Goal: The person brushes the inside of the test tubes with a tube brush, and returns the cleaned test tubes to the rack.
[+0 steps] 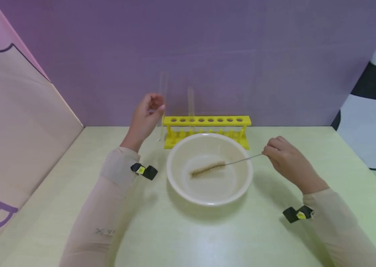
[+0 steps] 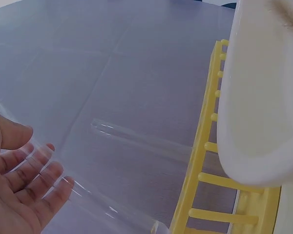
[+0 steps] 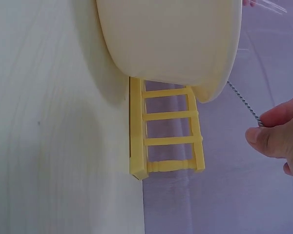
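My left hand [image 1: 146,118] holds a clear glass test tube [image 2: 100,197] upright, just past the left end of the yellow test tube rack [image 1: 208,120]. In the left wrist view the tube runs across the fingers [image 2: 36,185], which show through the glass, with the thumb on its near side. My right hand [image 1: 288,159] pinches the twisted wire handle [image 3: 244,102] of a test tube brush [image 1: 208,169] between thumb and fingers. The brush's tan bristle head lies over the inside of a white basin [image 1: 209,204], its wire crossing the right rim.
A second clear test tube [image 1: 191,102] stands in the rack, left of its middle. The basin sits in front of the rack and hides part of its base. Behind the light wooden table [image 1: 201,241] rises a purple wall [image 1: 208,55], with printed panels at both sides.
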Available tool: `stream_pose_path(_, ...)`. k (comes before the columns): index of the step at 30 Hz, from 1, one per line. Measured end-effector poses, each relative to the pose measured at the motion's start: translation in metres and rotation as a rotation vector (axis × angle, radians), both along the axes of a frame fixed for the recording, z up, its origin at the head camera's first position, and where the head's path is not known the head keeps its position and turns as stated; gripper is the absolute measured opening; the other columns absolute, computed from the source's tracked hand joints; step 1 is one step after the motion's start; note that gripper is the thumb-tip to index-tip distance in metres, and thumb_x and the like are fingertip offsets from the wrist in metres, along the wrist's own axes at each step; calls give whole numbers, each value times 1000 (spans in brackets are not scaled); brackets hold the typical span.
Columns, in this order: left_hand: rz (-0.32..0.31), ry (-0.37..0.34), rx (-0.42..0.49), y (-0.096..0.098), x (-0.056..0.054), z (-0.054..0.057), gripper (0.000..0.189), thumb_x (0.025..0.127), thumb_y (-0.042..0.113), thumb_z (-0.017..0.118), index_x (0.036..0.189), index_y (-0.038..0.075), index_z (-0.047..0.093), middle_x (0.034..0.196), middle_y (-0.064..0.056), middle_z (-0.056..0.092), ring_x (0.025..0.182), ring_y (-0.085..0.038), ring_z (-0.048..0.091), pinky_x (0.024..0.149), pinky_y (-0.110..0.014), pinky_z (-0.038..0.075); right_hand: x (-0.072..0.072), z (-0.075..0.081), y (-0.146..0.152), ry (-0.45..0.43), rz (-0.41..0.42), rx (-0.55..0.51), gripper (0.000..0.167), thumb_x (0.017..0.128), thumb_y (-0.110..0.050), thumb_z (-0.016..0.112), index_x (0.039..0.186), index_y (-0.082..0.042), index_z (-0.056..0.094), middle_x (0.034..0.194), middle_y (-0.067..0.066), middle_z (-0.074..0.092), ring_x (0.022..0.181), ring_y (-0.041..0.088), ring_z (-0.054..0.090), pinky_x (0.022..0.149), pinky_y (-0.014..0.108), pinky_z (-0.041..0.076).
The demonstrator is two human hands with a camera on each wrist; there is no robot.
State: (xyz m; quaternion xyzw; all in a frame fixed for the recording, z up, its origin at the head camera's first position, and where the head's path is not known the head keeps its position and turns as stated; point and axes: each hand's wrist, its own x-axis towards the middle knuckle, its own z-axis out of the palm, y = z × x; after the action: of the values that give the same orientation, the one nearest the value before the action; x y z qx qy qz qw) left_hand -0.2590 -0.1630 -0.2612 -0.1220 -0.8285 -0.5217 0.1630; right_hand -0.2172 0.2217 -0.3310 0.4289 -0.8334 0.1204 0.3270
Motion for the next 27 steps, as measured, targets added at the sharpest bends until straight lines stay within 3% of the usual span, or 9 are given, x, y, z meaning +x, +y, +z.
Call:
stream_pose_path(16, 89, 49, 84, 10, -36, 11, 28, 93, 12, 56, 118, 2, 50, 110, -10, 56, 97, -18, 50, 83, -25, 40, 1, -3, -3, -27, 7, 8, 26, 63, 16, 75, 77, -3, 64, 75, 4, 55, 71, 19, 49, 60, 32, 47)
stream_pose_path(27, 109, 37, 54, 13, -57, 7, 30, 95, 14, 55, 122, 2, 48, 113, -10, 55, 102, -20, 49, 88, -28, 42, 2, -4, -7, -52, 4, 23, 26, 63, 14, 77, 77, -4, 65, 75, 4, 56, 72, 19, 50, 60, 32, 47)
